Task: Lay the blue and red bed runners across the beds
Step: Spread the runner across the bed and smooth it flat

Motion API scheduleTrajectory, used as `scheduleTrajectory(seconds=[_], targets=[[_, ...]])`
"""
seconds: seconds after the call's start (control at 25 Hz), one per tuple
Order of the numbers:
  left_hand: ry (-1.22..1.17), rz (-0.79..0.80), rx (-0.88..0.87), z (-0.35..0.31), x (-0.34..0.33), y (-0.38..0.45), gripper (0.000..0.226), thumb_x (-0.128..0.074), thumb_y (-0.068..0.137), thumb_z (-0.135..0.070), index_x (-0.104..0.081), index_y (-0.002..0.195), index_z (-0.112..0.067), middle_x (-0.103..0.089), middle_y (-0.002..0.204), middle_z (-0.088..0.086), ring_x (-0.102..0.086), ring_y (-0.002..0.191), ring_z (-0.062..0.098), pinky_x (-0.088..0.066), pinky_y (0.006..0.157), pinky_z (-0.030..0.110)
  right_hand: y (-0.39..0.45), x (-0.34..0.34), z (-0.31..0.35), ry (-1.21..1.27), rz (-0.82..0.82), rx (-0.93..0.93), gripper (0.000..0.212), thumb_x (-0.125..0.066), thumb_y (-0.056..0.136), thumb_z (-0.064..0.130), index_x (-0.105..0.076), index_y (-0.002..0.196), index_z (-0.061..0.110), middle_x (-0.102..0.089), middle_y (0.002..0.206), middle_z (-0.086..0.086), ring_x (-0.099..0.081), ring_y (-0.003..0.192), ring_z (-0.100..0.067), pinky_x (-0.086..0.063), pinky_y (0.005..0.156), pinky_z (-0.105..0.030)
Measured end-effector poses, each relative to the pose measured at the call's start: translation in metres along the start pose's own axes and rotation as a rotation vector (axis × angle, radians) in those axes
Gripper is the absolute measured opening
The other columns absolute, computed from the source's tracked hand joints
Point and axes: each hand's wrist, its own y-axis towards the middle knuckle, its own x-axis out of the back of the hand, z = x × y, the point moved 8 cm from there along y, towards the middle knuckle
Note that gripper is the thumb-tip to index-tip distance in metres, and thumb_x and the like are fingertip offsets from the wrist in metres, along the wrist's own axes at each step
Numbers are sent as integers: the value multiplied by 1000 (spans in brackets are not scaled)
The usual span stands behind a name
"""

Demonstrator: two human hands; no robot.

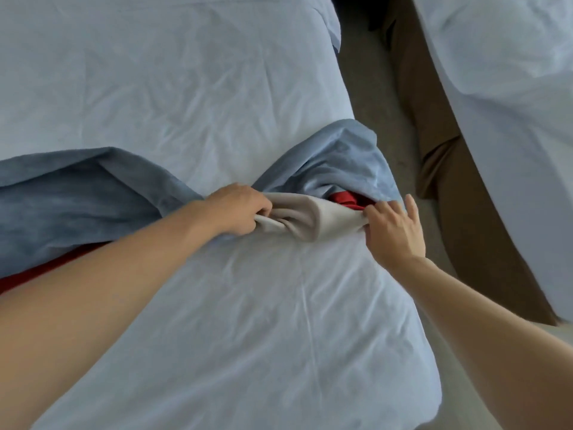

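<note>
Mid-step: blue runner (77, 193) lies bunched across the near bed (186, 88), red runner (345, 198) tangled under it by the right edge. My left hand (238, 209) grips the pale underside fold (297, 221); my right hand (392, 226) pinches its other end, outer fingers loose. Next, I reckon: separate red from blue, then spread flat. No writing visible.

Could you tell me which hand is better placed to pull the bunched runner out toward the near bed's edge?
The right hand: it pinches the pale lining beside the bed's edge. The left hand has its grip further in, on the blue runner.
</note>
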Motion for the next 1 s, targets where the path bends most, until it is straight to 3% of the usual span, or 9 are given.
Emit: scheduleTrajectory(seconds=[0.16,0.24,0.36,0.44,0.52,0.64,0.76,0.88,1.0], targets=[[-371,409,41,11,22,-1,16,-72,71,-10,-64,72,-24,-63,69,-7,-58,71,13,-46,68,33,37,26,-16,91,-149,5,7,-60,87,17,-61,93,12,-65,85,-5,-59,96,-31,-20,118,-52],[-469,184,181,48,42,15,16,-70,75,-10,-67,77,-25,-70,80,-2,-64,83,19,-51,75,38,57,34,-19,92,-176,18,17,-61,88,20,-62,104,12,-66,97,-7,-58,101,-31,-20,118,-50],[-341,-433,408,89,69,23,21,-61,85,-10,-65,103,-21,-66,108,4,-61,100,27,-48,86,39,74,47,-14,184,-239,28,21,-63,85,18,-60,105,11,-62,99,-10,-57,100,-32,-24,116,-47],[-36,-798,168,45,84,18,24,-57,86,-5,-62,109,-12,-63,109,9,-59,98,31,-42,90,42,68,52,-4,219,-314,190,11,-64,84,20,-63,91,11,-60,89,-8,-58,92,-32,-28,114,-47],[215,-939,-333,-36,67,15,17,-58,86,-8,-66,101,-10,-64,100,10,-59,90,32,-42,90,44,57,35,3,197,-256,355,19,-66,85,31,-68,81,12,-61,83,-5,-60,90,-30,-27,116,-50],[503,-661,-635,-108,7,33,32,-54,93,-35,-63,112,-11,-62,108,10,-56,102,32,-36,109,48,47,-6,1,73,13,413,43,-71,77,52,-73,95,14,-64,100,-3,-57,113,-28,-17,120,-56],[774,-406,-293,-87,-13,71,66,-56,84,-48,-45,139,-13,-55,129,14,-50,122,34,-7,121,51,58,-18,-6,22,60,357,58,-76,75,46,-65,120,12,-61,123,-5,-44,135,-31,-10,121,-58],[686,-416,-114,-63,18,87,34,-66,79,-30,-62,111,-21,-68,93,6,-66,89,27,-27,117,46,74,-12,-7,30,-38,304,35,-72,79,22,-67,112,13,-65,111,-6,-48,129,-31,-5,122,-57],[460,-318,-97,-54,29,93,17,-63,81,-20,-58,96,-25,-66,87,4,-65,85,28,-22,115,39,81,-8,-8,29,-69,265,21,-65,82,16,-68,103,15,-68,100,-5,-52,122,-28,4,123,-51]])
